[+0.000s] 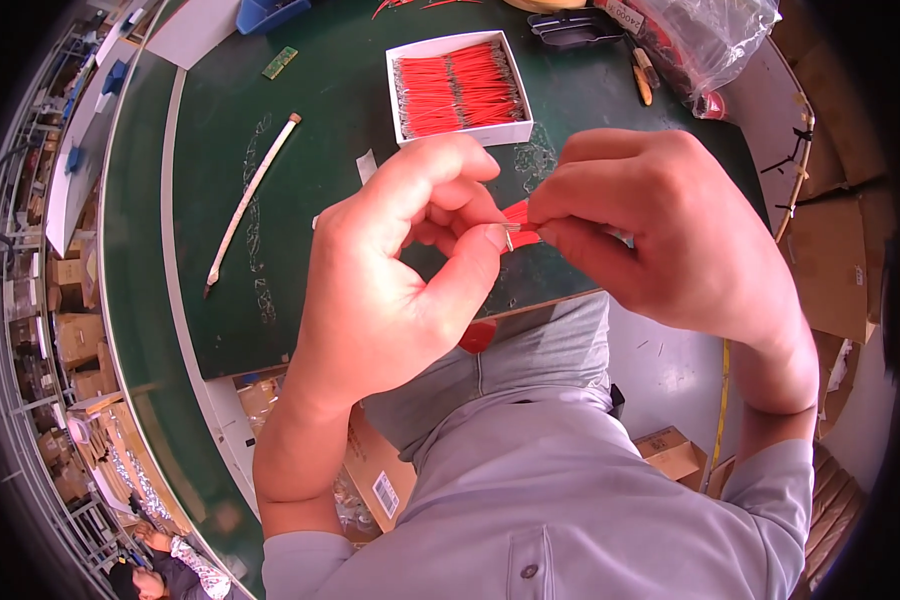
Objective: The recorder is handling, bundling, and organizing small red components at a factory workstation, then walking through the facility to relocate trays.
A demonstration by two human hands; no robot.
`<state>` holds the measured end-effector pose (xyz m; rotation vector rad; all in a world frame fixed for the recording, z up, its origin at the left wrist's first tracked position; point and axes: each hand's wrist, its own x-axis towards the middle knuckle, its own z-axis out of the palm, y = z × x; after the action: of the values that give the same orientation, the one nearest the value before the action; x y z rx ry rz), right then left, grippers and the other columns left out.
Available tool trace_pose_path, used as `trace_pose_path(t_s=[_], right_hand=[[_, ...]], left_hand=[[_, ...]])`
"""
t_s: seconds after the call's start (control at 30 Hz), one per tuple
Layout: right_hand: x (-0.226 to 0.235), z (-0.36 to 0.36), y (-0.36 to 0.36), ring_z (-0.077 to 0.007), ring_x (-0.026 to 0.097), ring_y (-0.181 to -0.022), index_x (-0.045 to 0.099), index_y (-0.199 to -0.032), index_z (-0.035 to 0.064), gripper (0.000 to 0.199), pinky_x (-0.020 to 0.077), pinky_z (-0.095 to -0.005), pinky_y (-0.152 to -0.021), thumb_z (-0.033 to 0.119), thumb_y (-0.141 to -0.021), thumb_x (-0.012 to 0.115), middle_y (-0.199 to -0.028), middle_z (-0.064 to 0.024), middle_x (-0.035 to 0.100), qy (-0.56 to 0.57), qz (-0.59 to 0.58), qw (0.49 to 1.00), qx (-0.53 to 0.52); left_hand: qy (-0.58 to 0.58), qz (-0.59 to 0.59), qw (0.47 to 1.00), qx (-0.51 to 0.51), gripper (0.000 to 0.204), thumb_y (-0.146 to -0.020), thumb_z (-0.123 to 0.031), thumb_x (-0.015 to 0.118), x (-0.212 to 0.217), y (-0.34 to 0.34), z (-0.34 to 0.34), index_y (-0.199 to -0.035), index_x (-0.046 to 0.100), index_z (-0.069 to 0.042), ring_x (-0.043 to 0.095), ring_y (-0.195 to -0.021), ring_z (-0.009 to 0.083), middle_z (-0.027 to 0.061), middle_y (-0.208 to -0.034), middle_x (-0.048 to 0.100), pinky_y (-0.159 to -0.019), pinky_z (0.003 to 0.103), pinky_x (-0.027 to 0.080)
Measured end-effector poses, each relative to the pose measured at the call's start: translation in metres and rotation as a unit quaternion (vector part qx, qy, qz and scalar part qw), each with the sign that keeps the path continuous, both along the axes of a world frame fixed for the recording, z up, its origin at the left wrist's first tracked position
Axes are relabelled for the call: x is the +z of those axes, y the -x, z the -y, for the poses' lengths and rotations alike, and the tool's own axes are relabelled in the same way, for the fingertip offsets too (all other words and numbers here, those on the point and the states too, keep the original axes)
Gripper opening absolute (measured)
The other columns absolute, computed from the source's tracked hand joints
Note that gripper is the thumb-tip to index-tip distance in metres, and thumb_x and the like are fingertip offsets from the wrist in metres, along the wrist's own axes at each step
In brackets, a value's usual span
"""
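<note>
Over the near part of the green table, my left hand (390, 270) and my right hand (660, 220) meet fingertip to fingertip. Between them is a small bunch of thin red wires (517, 213) with silvery ends. My left thumb and forefinger pinch at the silvery ends, while the right thumb and forefinger close on the red part. The fingers partly hide the wires. Just beyond my hands, an open white box (515, 133) holds many red wires (460, 85) laid in rows.
A white stick (252, 205) with a dark tip lies left on the table (320, 270), below a green circuit board (280, 63). Far right are a black tray (575, 28), a yellow-handled tool (642, 85) and a clear plastic bag (715, 45). Another person (160, 575) is at lower left.
</note>
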<state>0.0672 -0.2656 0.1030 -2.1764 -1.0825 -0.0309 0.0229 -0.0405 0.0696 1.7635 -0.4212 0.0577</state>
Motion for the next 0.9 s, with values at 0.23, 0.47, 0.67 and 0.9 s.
trace_pose_path(t_s=[0.23,0.47,0.67,0.9], right_hand=[[0.000,0.001,-0.003,-0.0295,0.063,-0.066,0.072,-0.089,0.0019,0.008,0.0471,-0.0393,-0.057,-0.003,-0.082,0.072,-0.077,-0.0099,0.062,0.022,0.014,1.000,0.011],[-0.004,0.004,-0.006,-0.0296,0.063,-0.067,0.072,-0.089,0.0016,0.009,0.0474,-0.0392,-0.057,-0.003,-0.082,0.072,-0.077,-0.0103,0.062,0.008,0.006,1.000,0.019],[-0.005,0.005,-0.006,-0.0291,0.063,-0.066,0.072,-0.090,0.0013,0.009,0.0468,-0.0387,-0.056,-0.003,-0.082,0.072,-0.076,-0.0104,0.062,-0.003,-0.007,1.000,0.018],[-0.008,0.004,-0.005,-0.0300,0.063,-0.065,0.072,-0.089,0.0014,0.008,0.0464,-0.0393,-0.055,-0.003,-0.083,0.071,-0.077,-0.0103,0.063,0.015,0.021,1.000,-0.002]], left_hand=[[-0.140,0.177,0.974,0.019,0.020,-0.084,0.011,0.069,-0.001,-0.007,-0.001,-0.100,0.071,0.000,0.073,-0.075,0.0225,0.0111,-0.089,0.073,-0.064,0.030,0.058],[-0.081,0.097,0.992,0.029,0.012,-0.087,0.010,0.068,-0.007,-0.004,0.003,-0.096,0.072,0.002,0.074,-0.077,0.0213,0.0116,-0.091,0.073,-0.065,0.030,0.058],[0.040,-0.007,0.999,0.028,0.022,-0.087,0.011,0.066,-0.014,-0.002,0.011,-0.107,0.068,0.002,0.072,-0.079,0.0151,0.0090,-0.089,0.072,-0.069,0.029,0.059],[0.002,-0.002,1.000,0.028,0.031,-0.084,0.012,0.064,-0.014,-0.003,0.012,-0.113,0.064,0.001,0.068,-0.074,0.0110,0.0062,-0.086,0.067,-0.067,0.028,0.057]])
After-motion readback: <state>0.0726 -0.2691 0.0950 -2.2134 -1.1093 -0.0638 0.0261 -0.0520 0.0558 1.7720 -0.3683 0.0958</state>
